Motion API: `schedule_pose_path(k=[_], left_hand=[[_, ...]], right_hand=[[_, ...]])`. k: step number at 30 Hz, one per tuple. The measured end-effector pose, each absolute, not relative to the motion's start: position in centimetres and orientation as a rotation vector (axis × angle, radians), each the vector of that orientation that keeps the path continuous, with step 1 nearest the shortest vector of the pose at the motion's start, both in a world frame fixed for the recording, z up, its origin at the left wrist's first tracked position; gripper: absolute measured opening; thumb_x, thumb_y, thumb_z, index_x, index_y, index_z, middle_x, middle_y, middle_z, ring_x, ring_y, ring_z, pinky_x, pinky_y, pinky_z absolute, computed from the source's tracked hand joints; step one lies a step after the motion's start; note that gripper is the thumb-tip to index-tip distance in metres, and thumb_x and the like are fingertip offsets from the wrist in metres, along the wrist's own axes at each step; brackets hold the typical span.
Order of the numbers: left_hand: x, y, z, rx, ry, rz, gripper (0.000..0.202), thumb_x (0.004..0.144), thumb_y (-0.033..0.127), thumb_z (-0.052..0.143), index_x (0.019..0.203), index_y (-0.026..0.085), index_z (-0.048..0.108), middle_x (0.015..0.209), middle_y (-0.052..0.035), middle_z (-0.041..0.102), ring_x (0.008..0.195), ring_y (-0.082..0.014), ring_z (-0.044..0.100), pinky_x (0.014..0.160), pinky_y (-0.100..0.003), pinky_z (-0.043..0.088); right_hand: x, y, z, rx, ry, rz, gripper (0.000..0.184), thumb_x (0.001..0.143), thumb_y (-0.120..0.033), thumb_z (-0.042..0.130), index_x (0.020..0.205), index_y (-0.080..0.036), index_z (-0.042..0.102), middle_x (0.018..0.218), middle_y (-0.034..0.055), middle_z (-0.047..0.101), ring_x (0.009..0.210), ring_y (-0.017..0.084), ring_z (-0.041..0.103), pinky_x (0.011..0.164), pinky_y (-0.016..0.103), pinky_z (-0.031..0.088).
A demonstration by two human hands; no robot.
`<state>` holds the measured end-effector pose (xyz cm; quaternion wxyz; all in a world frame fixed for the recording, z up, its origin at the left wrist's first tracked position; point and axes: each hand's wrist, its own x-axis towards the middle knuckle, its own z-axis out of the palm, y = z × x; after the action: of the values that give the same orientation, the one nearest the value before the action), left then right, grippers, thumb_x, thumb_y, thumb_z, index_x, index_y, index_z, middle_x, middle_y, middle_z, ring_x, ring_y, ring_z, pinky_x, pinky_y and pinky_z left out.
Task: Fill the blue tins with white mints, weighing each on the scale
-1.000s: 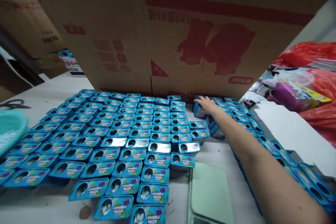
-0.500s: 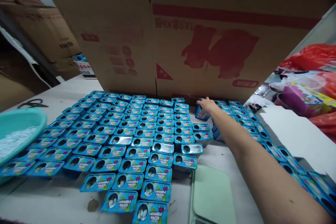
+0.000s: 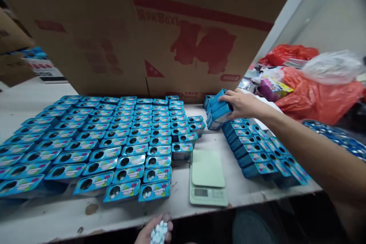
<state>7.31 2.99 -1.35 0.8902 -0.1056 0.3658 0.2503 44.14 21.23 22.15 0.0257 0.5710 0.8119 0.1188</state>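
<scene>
My right hand (image 3: 236,103) grips a few blue candy boxes (image 3: 219,112) together. They are tilted, at the back right of the table, near the cardboard. At the bottom edge my left hand (image 3: 154,229) is cupped around a small heap of white candies (image 3: 159,232). To the left stand many blue boxes in close rows, labelled "CARAMELO MACIZO"; the front one (image 3: 154,191) shows white pieces through its round window. Below my right forearm is another group of blue boxes (image 3: 254,147). A pale green kitchen scale (image 3: 208,171) sits between the two groups.
A large cardboard box (image 3: 114,65) with red print rises behind the rows. Red plastic bags (image 3: 309,95) and a clear bag (image 3: 333,66) are piled at the right. Round blue-and-silver items (image 3: 334,133) lie beyond my forearm. The table's front edge (image 3: 122,223) runs along the bottom.
My view has turned right. My right hand has gone from reaching among boxes at the back to gripping a few, tilted. My left hand with candies has come into view; the teal basin has left it.
</scene>
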Motion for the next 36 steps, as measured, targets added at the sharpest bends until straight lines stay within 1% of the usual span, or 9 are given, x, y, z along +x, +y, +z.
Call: schedule_pose_path(k=[6,10,15,18,21,23,27,32,36], left_hand=[[6.4,0.8,-0.4,-0.258,0.722,0.5,0.008,0.074,0.017,0.053,0.081,0.013,0.05,0.071,-0.0047,0.058,0.052,-0.0086,0.054,0.034,-0.012,0.03],[6.2,-0.2,-0.2,-0.21,0.738,0.497,0.007,0.075,0.017,0.051,0.081,0.013,0.051,0.073,-0.0047,0.057,0.054,-0.008,0.054,0.034,-0.012,0.031],[6.6,-0.9,0.3,-0.158,0.737,0.466,0.008,0.075,0.018,0.052,0.082,0.013,0.051,0.073,-0.0051,0.056,0.054,-0.0074,0.052,0.033,-0.011,0.03],[6.5,-1.4,0.7,-0.165,0.728,0.448,0.008,0.076,0.019,0.052,0.081,0.013,0.051,0.073,-0.005,0.056,0.054,-0.0068,0.052,0.034,-0.01,0.03],[6.1,-1.8,0.7,-0.197,0.703,0.458,0.008,0.076,0.019,0.051,0.081,0.013,0.051,0.072,-0.0046,0.055,0.054,-0.0066,0.052,0.034,-0.01,0.03],[5.8,-1.9,0.6,-0.217,0.698,0.473,0.008,0.076,0.019,0.051,0.081,0.013,0.052,0.073,-0.0047,0.055,0.055,-0.0071,0.052,0.034,-0.01,0.03],[5.6,-2.1,0.2,-0.218,0.707,0.492,0.009,0.076,0.02,0.051,0.081,0.013,0.051,0.073,-0.0045,0.055,0.054,-0.0072,0.052,0.034,-0.011,0.03],[5.9,-2.0,0.1,-0.216,0.69,0.49,0.008,0.076,0.02,0.051,0.079,0.013,0.051,0.071,-0.0037,0.054,0.052,-0.006,0.05,0.033,-0.01,0.029],[6.0,-2.1,0.0,-0.219,0.712,0.482,0.009,0.075,0.021,0.053,0.08,0.013,0.051,0.072,-0.0043,0.055,0.053,-0.0066,0.05,0.033,-0.01,0.028]], right_hand=[[44.1,7.9,18.2,1.812,2.379,0.064,0.061,0.055,-0.048,0.066,0.111,-0.032,0.047,0.1,0.0039,0.05,0.091,0.025,0.045,0.065,0.03,0.039],[43.1,2.5,15.4,1.786,2.347,-0.056,0.062,0.054,-0.046,0.067,0.111,-0.032,0.048,0.099,0.0044,0.05,0.093,0.026,0.045,0.062,0.029,0.041],[42.0,1.2,12.1,1.778,2.302,0.026,0.061,0.054,-0.04,0.069,0.111,-0.031,0.048,0.102,0.006,0.049,0.092,0.026,0.045,0.059,0.028,0.043],[41.9,1.1,10.4,1.794,2.305,0.104,0.06,0.058,-0.032,0.068,0.114,-0.033,0.045,0.113,0.0052,0.046,0.098,0.027,0.043,0.06,0.029,0.046],[41.9,0.0,9.2,1.871,2.354,0.182,0.072,0.062,-0.02,0.065,0.124,-0.034,0.032,0.129,0.0034,0.034,0.111,0.027,0.036,0.066,0.03,0.049],[42.0,-1.4,8.4,1.948,2.398,0.229,0.068,0.068,-0.015,0.059,0.127,-0.031,0.029,0.133,0.003,0.031,0.115,0.024,0.034,0.076,0.033,0.048],[41.9,-3.9,6.3,2.105,2.473,0.285,0.057,0.077,-0.013,0.045,0.128,-0.031,0.027,0.131,0.0014,0.034,0.117,0.021,0.034,0.093,0.038,0.039],[41.9,-5.0,3.9,2.28,2.531,0.308,0.046,0.082,-0.017,0.04,0.125,-0.032,0.033,0.129,0.0014,0.036,0.116,0.021,0.036,0.097,0.042,0.034],[41.8,-5.4,3.1,2.464,2.498,0.305,0.037,0.082,-0.023,0.043,0.118,-0.03,0.04,0.123,0.0047,0.041,0.112,0.023,0.04,0.095,0.043,0.035]])
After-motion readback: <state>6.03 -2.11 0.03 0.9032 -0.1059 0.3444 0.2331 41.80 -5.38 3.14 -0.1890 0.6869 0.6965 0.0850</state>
